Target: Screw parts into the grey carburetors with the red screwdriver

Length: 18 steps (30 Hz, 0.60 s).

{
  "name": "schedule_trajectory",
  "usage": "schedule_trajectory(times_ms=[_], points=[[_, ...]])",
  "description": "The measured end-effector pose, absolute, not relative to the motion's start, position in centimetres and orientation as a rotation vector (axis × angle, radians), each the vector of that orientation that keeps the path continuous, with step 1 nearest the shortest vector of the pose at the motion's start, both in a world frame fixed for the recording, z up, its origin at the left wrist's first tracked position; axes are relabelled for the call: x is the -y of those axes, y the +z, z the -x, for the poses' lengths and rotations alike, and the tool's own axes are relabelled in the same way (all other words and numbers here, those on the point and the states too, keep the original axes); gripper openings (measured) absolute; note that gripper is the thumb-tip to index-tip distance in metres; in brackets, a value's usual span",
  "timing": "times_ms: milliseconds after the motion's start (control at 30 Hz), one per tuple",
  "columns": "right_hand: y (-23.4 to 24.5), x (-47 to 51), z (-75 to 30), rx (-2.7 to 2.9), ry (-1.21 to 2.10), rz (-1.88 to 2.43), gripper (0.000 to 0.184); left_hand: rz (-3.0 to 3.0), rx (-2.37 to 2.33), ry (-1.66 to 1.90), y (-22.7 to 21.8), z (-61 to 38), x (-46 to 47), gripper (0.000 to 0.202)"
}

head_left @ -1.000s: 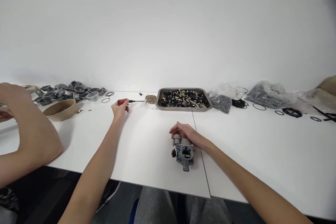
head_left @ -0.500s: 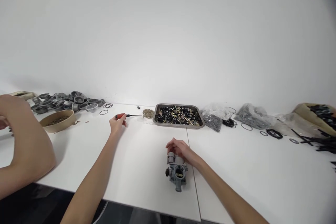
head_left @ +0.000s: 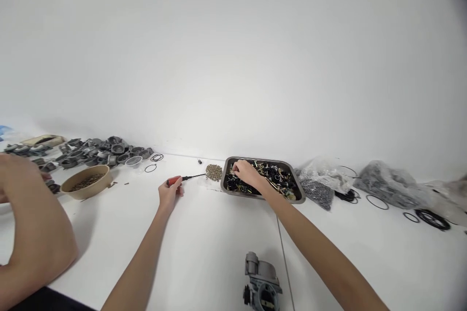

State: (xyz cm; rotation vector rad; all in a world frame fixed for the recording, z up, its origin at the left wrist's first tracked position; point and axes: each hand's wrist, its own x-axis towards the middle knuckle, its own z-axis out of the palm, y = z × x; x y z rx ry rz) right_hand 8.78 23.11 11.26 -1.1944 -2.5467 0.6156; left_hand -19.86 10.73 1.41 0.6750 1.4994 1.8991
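My left hand (head_left: 170, 193) is closed round the red handle of a screwdriver (head_left: 187, 178), whose thin dark shaft points right at a small heap of brass-coloured screws (head_left: 213, 172). My right hand (head_left: 246, 174) reaches into a grey metal tray (head_left: 299, 189) that holds black and gold small parts (head_left: 279, 175). Its fingers are bent down among the parts on the tray's left side, and whether they pinch one I cannot make out. A grey metal carburetor (head_left: 263, 277) stands on the white table near the front, untouched, its lower end cut off by the frame.
At left are another person's arm (head_left: 36, 223), a tan bowl (head_left: 104, 182) of small parts and a pile of grey castings (head_left: 98, 150). To the right lie a plastic bag of small parts (head_left: 317, 189), black rings (head_left: 432, 219) and a bagged grey bundle (head_left: 386, 187).
My right hand has left the carburetor and moved forward into the tray. My left hand still holds the screwdriver. The view has shifted, so the carburetor sits lower in the frame.
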Motion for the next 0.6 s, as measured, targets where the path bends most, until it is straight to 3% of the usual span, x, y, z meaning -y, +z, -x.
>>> schedule_trajectory(times_ms=[233, 600], points=[[8.3, -28.2, -4.7, 2.795, 0.283, 1.461, 0.035, -0.66, -1.498, 1.874, 0.9, 20.7, -11.2, 0.049], [8.8, -28.8, -4.8, 2.813, 0.394, 1.449, 0.036, -0.624, -1.45, 1.906, 1.0, 20.7, -11.2, 0.049]])
